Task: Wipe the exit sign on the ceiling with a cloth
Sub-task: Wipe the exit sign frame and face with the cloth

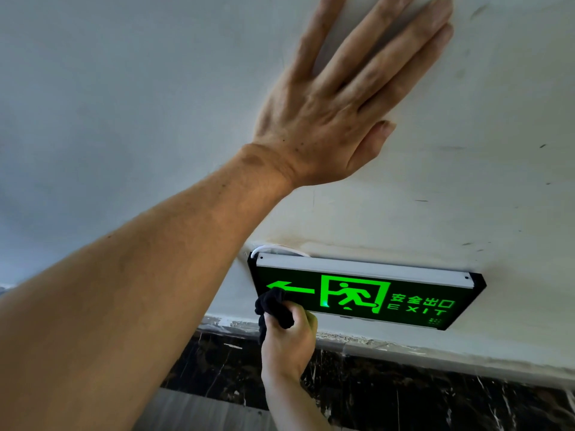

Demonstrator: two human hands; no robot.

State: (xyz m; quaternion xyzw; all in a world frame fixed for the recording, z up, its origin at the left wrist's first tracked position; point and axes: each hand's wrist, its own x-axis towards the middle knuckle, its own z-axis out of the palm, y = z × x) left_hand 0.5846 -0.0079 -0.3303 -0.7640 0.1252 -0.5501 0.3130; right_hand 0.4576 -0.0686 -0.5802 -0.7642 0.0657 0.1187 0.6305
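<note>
One cloth (273, 309) in right hand (287, 337), touching exit sign (357, 293) left end.

White painted ceiling (124, 88) fills most of view, bluish-grey at left, warmer cream at right. Dark scuffs and smudges scattered across right part. Brownish stain (298, 244) along faint crease mid-frame. Ragged, chipped plaster edge (357, 339) where ceiling meets wall. Below it, black polished marble wall (404, 393) with white veins. Pale grey veined panel (202, 409) at bottom centre. Light soft, even
</note>
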